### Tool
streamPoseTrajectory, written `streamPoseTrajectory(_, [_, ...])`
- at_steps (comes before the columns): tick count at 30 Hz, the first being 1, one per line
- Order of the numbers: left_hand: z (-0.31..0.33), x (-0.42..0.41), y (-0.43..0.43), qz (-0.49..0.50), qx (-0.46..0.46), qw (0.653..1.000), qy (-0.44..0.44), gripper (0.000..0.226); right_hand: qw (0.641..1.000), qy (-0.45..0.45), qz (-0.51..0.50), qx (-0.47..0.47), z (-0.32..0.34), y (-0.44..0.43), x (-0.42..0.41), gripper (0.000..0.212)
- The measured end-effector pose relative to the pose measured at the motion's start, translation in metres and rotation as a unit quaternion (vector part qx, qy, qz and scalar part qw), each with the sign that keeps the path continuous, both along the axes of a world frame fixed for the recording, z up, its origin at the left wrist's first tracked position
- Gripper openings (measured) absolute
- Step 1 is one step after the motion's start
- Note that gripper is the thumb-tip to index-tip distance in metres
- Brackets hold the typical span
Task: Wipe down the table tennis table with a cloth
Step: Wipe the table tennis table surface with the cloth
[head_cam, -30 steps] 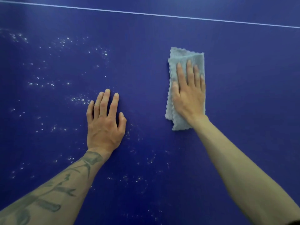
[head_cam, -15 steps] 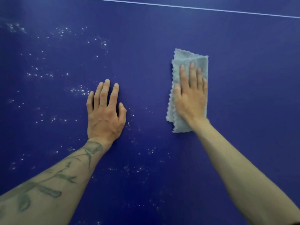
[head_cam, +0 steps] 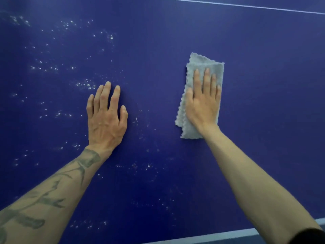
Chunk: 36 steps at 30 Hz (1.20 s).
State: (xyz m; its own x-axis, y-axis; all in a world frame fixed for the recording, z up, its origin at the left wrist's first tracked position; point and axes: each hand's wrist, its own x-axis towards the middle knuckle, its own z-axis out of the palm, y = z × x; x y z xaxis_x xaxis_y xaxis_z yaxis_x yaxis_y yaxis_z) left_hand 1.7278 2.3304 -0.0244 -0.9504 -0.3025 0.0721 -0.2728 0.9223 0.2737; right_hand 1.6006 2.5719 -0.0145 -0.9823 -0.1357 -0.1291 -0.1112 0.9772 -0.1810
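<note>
The dark blue table tennis table (head_cam: 263, 85) fills the view. A folded light grey cloth (head_cam: 202, 63) lies flat on it, right of centre. My right hand (head_cam: 202, 104) presses flat on the cloth, fingers together and pointing away from me. My left hand (head_cam: 105, 120) rests palm down on the bare table surface to the left, fingers slightly spread, holding nothing. White specks of dust (head_cam: 84, 84) are scattered over the left half and near part of the table.
A thin white line (head_cam: 246, 5) runs across the far top of the table. The white stripe of the near edge (head_cam: 228, 235) shows at the bottom right.
My right hand and the cloth have slid slightly toward me and to the right. The view has tipped down, so the near edge stripe has come into sight. The left hand stays planted.
</note>
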Motion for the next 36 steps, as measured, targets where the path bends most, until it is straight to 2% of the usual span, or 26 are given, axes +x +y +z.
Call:
streamPoseTrajectory(1, [0.001,0.010,0.000,0.006,-0.005,1.000,-0.002,0.056,1.000,0.000,0.018,-0.004,0.000,-0.018,0.003,0.067])
streamPoseTrajectory(3, [0.000,0.027,0.001,0.010,-0.010,1.000,-0.010,0.057,0.993,0.007,0.120,-0.005,0.000,-0.045,0.030,0.066])
streamPoseTrajectory(5, [-0.003,0.038,0.002,0.014,-0.009,1.000,-0.024,0.059,0.968,0.007,0.253,0.004,0.000,-0.044,0.065,0.064])
streamPoseTrajectory(6, [-0.004,0.041,0.003,0.015,-0.010,0.999,-0.028,0.059,0.958,0.005,0.285,0.007,-0.002,-0.032,0.073,0.063])
streamPoseTrajectory(8, [-0.006,0.044,0.003,0.020,-0.008,0.999,-0.029,0.059,0.967,0.007,0.255,0.009,-0.005,0.003,0.068,0.064])
streamPoseTrajectory(10, [-0.007,0.044,0.002,0.024,-0.004,0.999,-0.027,0.059,0.991,0.006,0.135,0.017,-0.005,0.028,0.046,0.064])
streamPoseTrajectory(12, [-0.007,0.043,0.002,0.026,-0.003,0.999,-0.029,0.058,0.999,-0.001,0.040,0.015,-0.004,0.026,0.020,0.064])
streamPoseTrajectory(14, [-0.008,0.044,0.002,0.026,-0.005,0.999,-0.027,0.058,1.000,0.006,0.018,0.007,-0.004,-0.002,0.002,0.064])
streamPoseTrajectory(16, [-0.007,0.043,0.002,0.025,-0.008,0.999,-0.026,0.058,0.999,0.012,0.050,-0.003,-0.006,-0.040,0.003,0.065])
streamPoseTrajectory(18, [-0.006,0.042,0.002,0.026,-0.008,0.999,-0.026,0.058,0.990,0.021,0.138,-0.003,-0.006,-0.068,0.027,0.065])
streamPoseTrajectory(20, [-0.005,0.042,0.002,0.024,-0.011,0.999,-0.028,0.058,0.964,0.009,0.265,0.008,-0.004,-0.072,0.067,0.063])
streamPoseTrajectory(22, [-0.004,0.041,0.001,0.023,-0.007,0.999,-0.028,0.058,0.944,-0.007,0.330,0.010,-0.002,-0.048,0.086,0.064])
streamPoseTrajectory(24, [-0.004,0.042,0.001,0.022,-0.001,0.999,-0.032,0.058,0.960,-0.001,0.280,0.011,-0.003,-0.016,0.076,0.064])
streamPoseTrajectory(26, [-0.004,0.043,0.001,0.022,-0.002,0.999,-0.037,0.058,0.987,0.004,0.160,0.024,-0.004,0.000,0.050,0.064])
streamPoseTrajectory(29, [-0.006,0.043,0.000,0.020,-0.003,0.999,-0.041,0.059,0.999,0.002,0.039,0.005,-0.003,-0.027,0.028,0.065])
streamPoseTrajectory(31, [-0.005,0.043,0.001,0.016,-0.007,0.999,-0.038,0.059,0.997,0.011,0.078,0.003,-0.003,-0.057,0.043,0.066])
streamPoseTrajectory(33, [-0.005,0.044,0.001,0.013,-0.005,0.999,-0.035,0.059,0.980,0.007,0.199,0.010,-0.002,-0.068,0.081,0.065])
streamPoseTrajectory(34, [-0.005,0.044,0.000,0.012,-0.004,0.999,-0.036,0.059,0.968,-0.004,0.251,0.009,0.000,-0.062,0.102,0.064])
streamPoseTrajectory(36, [-0.005,0.044,0.000,0.011,0.000,0.999,-0.037,0.059,0.958,-0.008,0.288,0.011,0.000,-0.030,0.128,0.064])
